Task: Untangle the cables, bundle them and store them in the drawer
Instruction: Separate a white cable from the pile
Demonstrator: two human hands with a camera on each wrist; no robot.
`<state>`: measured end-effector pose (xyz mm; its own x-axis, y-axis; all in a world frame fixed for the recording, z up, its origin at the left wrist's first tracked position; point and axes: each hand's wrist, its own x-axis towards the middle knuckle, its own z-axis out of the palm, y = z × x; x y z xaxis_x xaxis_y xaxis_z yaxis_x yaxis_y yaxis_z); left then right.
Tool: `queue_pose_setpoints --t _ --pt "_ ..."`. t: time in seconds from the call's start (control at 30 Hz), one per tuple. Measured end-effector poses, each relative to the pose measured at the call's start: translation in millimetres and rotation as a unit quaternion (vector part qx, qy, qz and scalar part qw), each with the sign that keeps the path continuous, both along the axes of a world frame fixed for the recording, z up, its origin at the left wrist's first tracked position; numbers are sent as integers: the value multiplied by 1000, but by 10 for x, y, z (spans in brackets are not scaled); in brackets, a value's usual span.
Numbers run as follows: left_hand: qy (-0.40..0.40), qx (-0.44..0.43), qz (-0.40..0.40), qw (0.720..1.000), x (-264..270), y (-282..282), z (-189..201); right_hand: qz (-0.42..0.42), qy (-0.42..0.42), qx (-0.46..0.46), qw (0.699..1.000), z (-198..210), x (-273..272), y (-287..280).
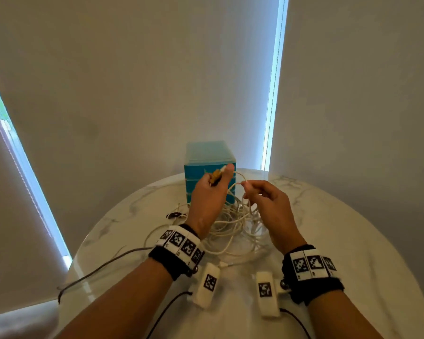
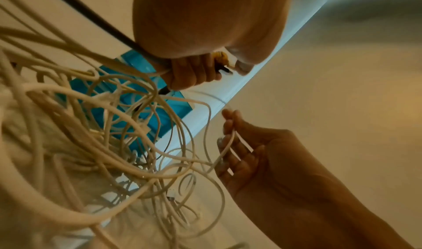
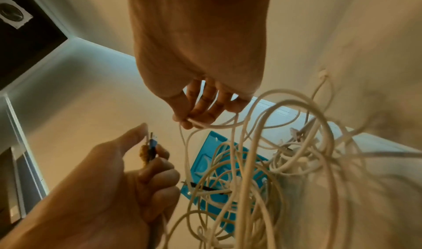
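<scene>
A tangle of white cables (image 1: pixel 235 222) lies on the round marble table (image 1: pixel 353 241), in front of a blue drawer unit (image 1: pixel 209 159). My left hand (image 1: pixel 211 189) is raised above the tangle and grips a bunch of cable plugs (image 3: pixel 149 149), one yellow-brown, one with a blue tip. My right hand (image 1: pixel 264 196) pinches one white cable strand (image 3: pixel 194 123) between thumb and fingertips, lifted beside the left hand. The same tangle (image 2: pixel 102 144) and the drawer unit (image 2: pixel 137 108) fill the left wrist view. The drawer fronts are mostly hidden by my hands and the cables.
A grey cable (image 1: pixel 103 267) runs off the table's left edge. A small dark plug (image 1: pixel 174 214) lies left of the tangle. Thin black wires (image 1: pixel 167 311) trail from the wrist cameras near the front edge. Blinds and a wall stand behind the table.
</scene>
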<state>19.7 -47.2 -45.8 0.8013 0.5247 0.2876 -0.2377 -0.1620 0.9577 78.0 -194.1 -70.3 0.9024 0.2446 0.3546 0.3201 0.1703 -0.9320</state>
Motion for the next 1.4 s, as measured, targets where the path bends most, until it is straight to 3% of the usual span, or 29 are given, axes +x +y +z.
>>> queue_pose_setpoints --t 0.13,0.23,0.37,0.47,0.53,0.63,0.7,0.77,0.9,1.03,1.17,1.23,1.3,1.4 --pt "-21 -56 -28 998 -30 -17 -59 37 -36 4 999 43 -63 17" --pt "-57 -65 -6 996 -35 107 -126 65 -89 -81 991 11 -13 44" --pt "-86 -48 -5 995 -92 302 -219 158 -98 -204 961 -55 9 102" --pt "-82 -33 -16 996 -153 357 -233 151 -103 -242 953 -99 -31 149" --pt "-84 -52 -14 995 -171 366 -229 146 -76 -212 963 -90 -65 150" --pt "-87 -44 -34 995 -215 324 -185 150 58 -65 985 -31 -80 138" --pt "-93 -19 -89 992 -246 281 -190 164 159 41 973 -2 -48 123" --pt "-66 22 -170 983 -281 248 -187 191 217 90 953 -19 -11 105" --pt "45 156 -289 944 -296 215 -222 217 238 79 943 -28 33 76" --pt "69 140 -283 947 -297 264 -220 218 188 87 954 -15 95 21" --pt "98 179 -287 936 -263 371 -269 224 201 109 947 -11 66 54" --pt "91 159 -276 944 -268 391 -297 235 222 179 929 -9 96 43" --pt "65 66 -233 968 -266 388 -295 243 232 224 915 -15 132 13" --pt "54 -68 -156 984 -197 461 -284 233 218 191 928 6 118 4"
